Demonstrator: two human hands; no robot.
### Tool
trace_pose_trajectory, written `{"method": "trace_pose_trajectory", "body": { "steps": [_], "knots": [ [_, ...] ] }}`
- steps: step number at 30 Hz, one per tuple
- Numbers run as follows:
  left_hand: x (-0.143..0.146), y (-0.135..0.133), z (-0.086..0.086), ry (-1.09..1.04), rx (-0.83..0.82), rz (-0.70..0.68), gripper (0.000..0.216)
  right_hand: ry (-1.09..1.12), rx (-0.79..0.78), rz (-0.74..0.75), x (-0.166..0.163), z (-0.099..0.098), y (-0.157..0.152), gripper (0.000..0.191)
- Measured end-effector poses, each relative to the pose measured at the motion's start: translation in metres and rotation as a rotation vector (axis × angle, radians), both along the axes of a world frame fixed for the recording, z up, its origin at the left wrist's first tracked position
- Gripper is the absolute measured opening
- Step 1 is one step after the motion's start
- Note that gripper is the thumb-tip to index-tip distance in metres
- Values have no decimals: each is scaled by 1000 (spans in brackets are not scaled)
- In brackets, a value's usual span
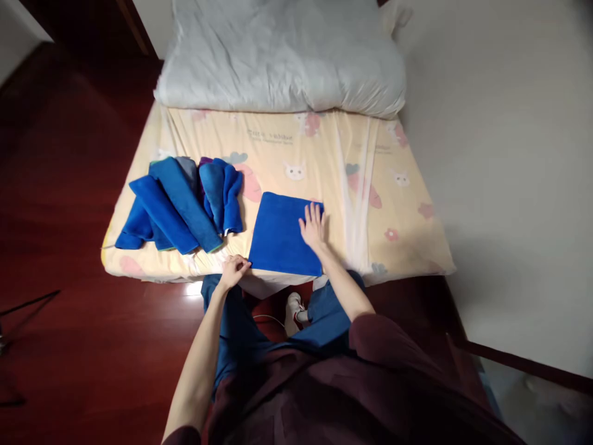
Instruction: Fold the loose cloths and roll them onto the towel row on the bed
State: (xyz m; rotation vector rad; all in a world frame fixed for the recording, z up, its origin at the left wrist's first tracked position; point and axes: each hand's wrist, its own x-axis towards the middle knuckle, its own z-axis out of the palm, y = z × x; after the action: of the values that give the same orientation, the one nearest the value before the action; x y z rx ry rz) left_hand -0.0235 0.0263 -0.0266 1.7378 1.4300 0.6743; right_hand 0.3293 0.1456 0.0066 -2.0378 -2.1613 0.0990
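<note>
A folded blue towel (pixel 280 238) lies flat near the front edge of the bed (pixel 352 185), which has a cream sheet with cartoon prints. My right hand (pixel 314 226) rests flat on the towel's right side, fingers spread. My left hand (pixel 233 269) is closed in a pinch at the towel's near left corner. To the left lies a loose pile of blue towels (pixel 183 204), untouched by either hand.
A white duvet (pixel 282 55) is bunched at the far end of the bed. Dark red wooden floor (pixel 69 309) surrounds the bed on the left and front. A white wall (pixel 509 154) runs along the right side.
</note>
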Motion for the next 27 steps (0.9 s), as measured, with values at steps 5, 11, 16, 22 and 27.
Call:
{"method": "trace_pose_trajectory", "body": {
  "steps": [5, 11, 16, 22, 27],
  "knots": [
    [-4, 7, 5, -8, 35, -11, 37, 98, -59, 52, -11, -16, -108, 65],
    [2, 1, 12, 87, 70, 79, 34, 136, -147, -124, 31, -15, -154, 63],
    [6, -21, 10, 195, 147, 165, 29, 229, -42, -27, 44, -12, -212, 59],
    [14, -45, 20, 333, 244, 195, 38, 349, 145, -84, 28, -11, -239, 55],
    [31, -34, 38, 411, 325, -179, 49, 320, 87, -25, 19, -12, -223, 47]
  ]
}}
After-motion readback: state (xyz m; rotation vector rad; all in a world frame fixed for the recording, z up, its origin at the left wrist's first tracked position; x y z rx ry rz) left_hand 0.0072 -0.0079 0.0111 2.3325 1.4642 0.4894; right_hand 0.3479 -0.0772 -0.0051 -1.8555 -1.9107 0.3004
